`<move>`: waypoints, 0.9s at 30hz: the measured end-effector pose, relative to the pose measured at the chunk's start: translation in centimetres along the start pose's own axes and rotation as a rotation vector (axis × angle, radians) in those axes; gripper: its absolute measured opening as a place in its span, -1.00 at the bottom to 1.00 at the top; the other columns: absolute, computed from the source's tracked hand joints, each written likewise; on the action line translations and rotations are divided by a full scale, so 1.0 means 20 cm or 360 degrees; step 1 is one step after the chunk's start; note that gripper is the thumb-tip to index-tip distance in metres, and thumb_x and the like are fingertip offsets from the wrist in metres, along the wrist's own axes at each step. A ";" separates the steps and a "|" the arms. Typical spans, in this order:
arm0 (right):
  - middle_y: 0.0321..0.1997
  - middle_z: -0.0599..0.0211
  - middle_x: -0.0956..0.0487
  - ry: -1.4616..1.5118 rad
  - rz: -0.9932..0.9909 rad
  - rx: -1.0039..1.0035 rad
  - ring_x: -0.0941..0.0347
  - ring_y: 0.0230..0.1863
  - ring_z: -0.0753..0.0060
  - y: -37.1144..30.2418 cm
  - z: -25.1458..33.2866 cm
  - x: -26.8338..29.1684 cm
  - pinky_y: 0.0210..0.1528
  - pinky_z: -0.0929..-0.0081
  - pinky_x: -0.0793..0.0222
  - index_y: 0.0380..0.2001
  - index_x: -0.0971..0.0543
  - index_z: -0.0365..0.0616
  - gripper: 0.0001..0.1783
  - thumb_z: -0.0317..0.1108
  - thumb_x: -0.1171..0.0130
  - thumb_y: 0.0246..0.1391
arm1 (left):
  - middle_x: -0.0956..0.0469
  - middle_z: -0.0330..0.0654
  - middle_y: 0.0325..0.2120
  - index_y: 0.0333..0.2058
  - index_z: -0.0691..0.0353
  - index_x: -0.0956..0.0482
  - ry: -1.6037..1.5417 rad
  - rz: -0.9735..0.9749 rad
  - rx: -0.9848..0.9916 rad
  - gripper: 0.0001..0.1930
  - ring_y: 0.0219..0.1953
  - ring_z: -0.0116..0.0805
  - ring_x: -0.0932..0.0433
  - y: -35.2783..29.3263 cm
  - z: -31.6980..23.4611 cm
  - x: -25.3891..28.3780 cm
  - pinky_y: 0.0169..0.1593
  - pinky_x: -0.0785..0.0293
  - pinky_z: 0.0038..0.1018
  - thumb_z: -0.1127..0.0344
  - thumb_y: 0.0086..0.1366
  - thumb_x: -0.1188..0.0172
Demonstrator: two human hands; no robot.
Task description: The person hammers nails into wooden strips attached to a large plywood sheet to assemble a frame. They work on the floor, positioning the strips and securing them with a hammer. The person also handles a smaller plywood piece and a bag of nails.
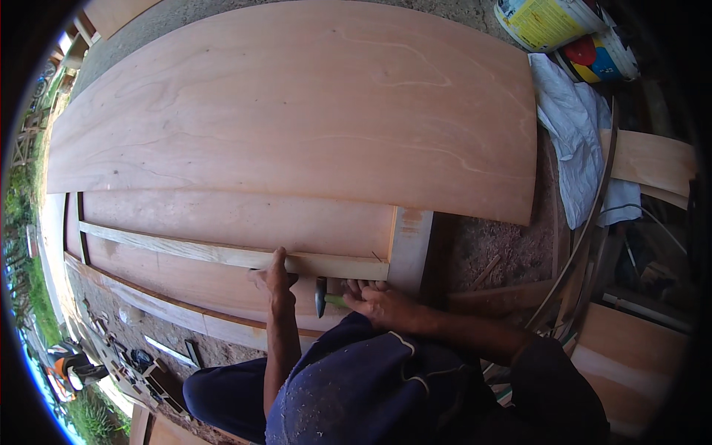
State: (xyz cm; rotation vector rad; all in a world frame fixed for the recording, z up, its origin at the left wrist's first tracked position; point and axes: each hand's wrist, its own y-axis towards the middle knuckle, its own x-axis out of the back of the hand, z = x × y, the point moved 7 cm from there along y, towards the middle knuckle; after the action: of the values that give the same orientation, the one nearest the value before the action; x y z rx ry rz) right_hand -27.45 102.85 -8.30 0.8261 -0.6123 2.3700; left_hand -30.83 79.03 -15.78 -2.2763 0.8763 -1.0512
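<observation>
A long pale wooden batten (pixel 326 263) runs across a plywood panel frame (pixel 410 248), its right end against the wide end board. Near the middle of the batten, my left hand (pixel 276 280) is closed on it, thumb over the top. My right hand (pixel 374 304) grips the green handle of a hammer (pixel 320 297) close to the batten's right end, and its fingertips appear to touch the batten's near side. The hammer's dark head lies just left of that hand, beside the batten. A thin nail (pixel 377 256) sticks up near the batten's right end.
A large plywood sheet (pixel 297 104) covers the far side of the frame. Paint buckets (pixel 549 22) and a whitish cloth (pixel 575 141) sit at the far right, near a long bent strip (pixel 593 208). Scrap and tools (pixel 152 371) litter the ground at left.
</observation>
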 end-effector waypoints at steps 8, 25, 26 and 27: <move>0.21 -0.07 -0.47 0.0213 0.0278 -0.0011 -0.48 0.15 0.06 0.02 -0.03 -0.03 0.19 0.30 -0.40 0.10 -0.51 -0.21 -0.60 -0.38 -0.11 0.20 | -0.41 0.16 0.04 0.19 0.55 -0.07 -0.0010 0.0015 0.0063 -0.12 -0.14 -0.18 -0.56 -0.05 -0.04 0.00 -0.42 -0.63 -0.25 0.17 0.10 -0.43; -0.61 0.33 -0.42 0.0799 -0.0060 -0.0631 -0.38 -0.55 0.48 -0.03 -0.47 0.54 -0.36 0.41 -0.41 0.39 -0.22 -0.07 -0.42 -0.39 0.10 0.30 | -0.44 0.37 0.01 0.10 0.63 -0.21 0.0358 -0.0313 -0.0450 -0.18 0.06 0.19 -0.48 -0.08 0.01 -0.04 0.16 -0.37 -0.14 0.09 0.10 -0.41; -0.62 0.33 -0.42 0.0789 0.0007 -0.0684 -0.38 -0.56 0.49 -0.03 -0.47 0.54 -0.37 0.41 -0.41 0.41 -0.20 -0.05 -0.40 -0.38 0.10 0.31 | -0.44 0.37 0.00 0.09 0.63 -0.22 0.0372 -0.0314 -0.0441 -0.19 0.05 0.19 -0.48 -0.08 0.01 -0.03 0.16 -0.37 -0.14 0.09 0.11 -0.40; -0.62 0.33 -0.42 0.0781 0.0071 -0.0747 -0.38 -0.56 0.50 -0.05 -0.48 0.54 -0.38 0.41 -0.42 0.43 -0.17 -0.03 -0.38 -0.38 0.10 0.31 | -0.44 0.38 0.00 0.10 0.62 -0.20 0.0381 -0.0298 -0.0426 -0.17 0.06 0.21 -0.48 -0.09 0.00 -0.04 0.16 -0.37 -0.14 0.07 0.10 -0.40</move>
State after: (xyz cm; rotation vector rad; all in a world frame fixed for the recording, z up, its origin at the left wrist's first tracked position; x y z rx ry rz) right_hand -38.00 112.84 -7.62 0.0238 -0.9205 2.2080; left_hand -30.68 80.86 -14.93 -2.5289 0.9612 -1.3845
